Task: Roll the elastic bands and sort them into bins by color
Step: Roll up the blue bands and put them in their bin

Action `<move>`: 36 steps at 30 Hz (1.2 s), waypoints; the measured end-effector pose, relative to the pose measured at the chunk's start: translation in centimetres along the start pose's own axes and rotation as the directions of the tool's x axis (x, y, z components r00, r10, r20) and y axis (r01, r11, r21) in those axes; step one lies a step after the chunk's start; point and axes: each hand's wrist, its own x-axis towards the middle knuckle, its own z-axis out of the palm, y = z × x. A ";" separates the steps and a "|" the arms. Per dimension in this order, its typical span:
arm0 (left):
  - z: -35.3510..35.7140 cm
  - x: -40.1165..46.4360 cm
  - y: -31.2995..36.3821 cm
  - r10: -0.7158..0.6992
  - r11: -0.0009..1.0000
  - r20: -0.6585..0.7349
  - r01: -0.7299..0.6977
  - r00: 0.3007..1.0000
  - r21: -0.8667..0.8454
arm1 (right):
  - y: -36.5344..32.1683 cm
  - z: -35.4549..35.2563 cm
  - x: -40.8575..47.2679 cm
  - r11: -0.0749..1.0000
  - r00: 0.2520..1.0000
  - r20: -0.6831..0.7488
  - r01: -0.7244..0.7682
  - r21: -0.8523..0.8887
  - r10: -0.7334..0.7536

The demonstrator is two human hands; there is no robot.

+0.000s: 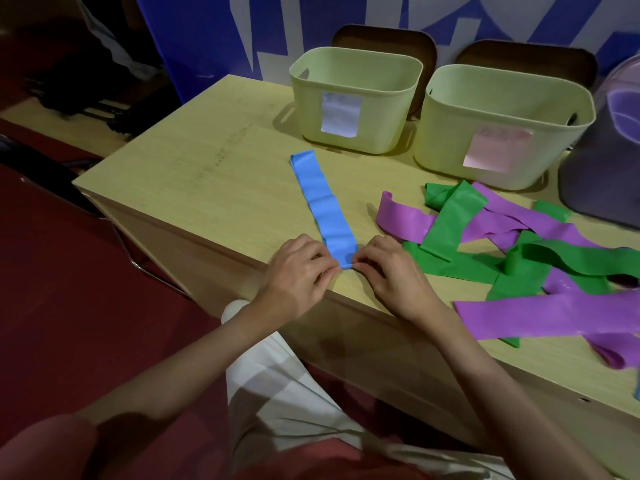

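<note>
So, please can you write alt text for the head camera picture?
Both hands, left hand and right hand, pinch the near end of a flat blue band on a wooden table. To the right lies a pile of green and purple bands; two pale labelled bins stand behind.

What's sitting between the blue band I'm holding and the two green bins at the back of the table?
Nothing visible. The blue band lies flat from both hands' fingers toward the left bin, over bare table. The purple and green pile lies off to the right, in front of the right bin.
</note>
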 end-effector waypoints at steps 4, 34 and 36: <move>0.1 -0.2 0.0 0.090 0.984 0.016 -0.091 0.996 0.155 | -0.2 0.4 -0.4 0.995 0.997 -0.066 0.021 -0.093 -0.028; -2.4 -2.2 4.8 -0.271 0.867 0.331 0.081 0.904 0.491 | -1.0 1.4 -3.0 0.931 0.981 0.176 0.139 -0.337 -0.083; -2.3 -2.1 4.7 -0.302 0.858 0.348 0.095 0.887 0.504 | -0.8 1.4 -3.0 0.933 0.975 0.215 0.128 -0.336 -0.056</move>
